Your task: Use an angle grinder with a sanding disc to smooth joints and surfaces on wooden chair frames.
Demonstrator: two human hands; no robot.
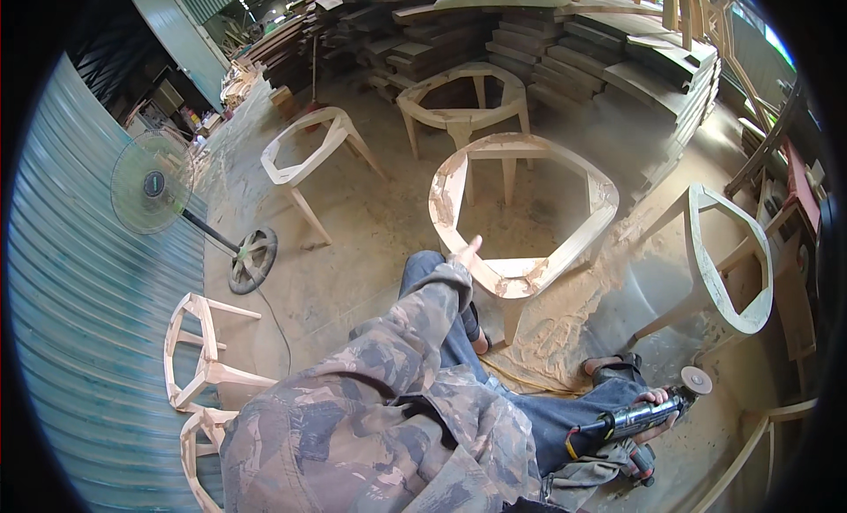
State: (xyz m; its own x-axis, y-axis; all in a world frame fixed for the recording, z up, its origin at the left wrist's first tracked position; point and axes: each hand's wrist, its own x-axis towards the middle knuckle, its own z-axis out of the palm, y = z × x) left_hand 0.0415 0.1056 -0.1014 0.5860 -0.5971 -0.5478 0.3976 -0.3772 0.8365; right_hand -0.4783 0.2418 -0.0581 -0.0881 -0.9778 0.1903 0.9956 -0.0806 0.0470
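Observation:
A pale wooden chair frame (pixel 448 191) with a rounded ring top and legs stands in front of me, brownish patches on its joints. My left hand (pixel 465 254) grips the ring's near left side, a digit lying along the top; the fingers underneath are hidden. Low on the right, my right hand (pixel 657 405) is wrapped round an angle grinder (pixel 631 419) beside my leg. Its round disc (pixel 696 381) points away from the chair frame and does not touch it. Below the grinder lies a second red and black tool (pixel 641 465) next to grey cloth.
Similar frames stand around: one behind (pixel 461 116), one far left (pixel 304 151), one tilted at right (pixel 728 266), others by the corrugated wall (pixel 79 292). A pedestal fan (pixel 153 185) leans at left. Stacked boards (pixel 547 72) fill the back. Sawdust (pixel 556 328) covers the floor.

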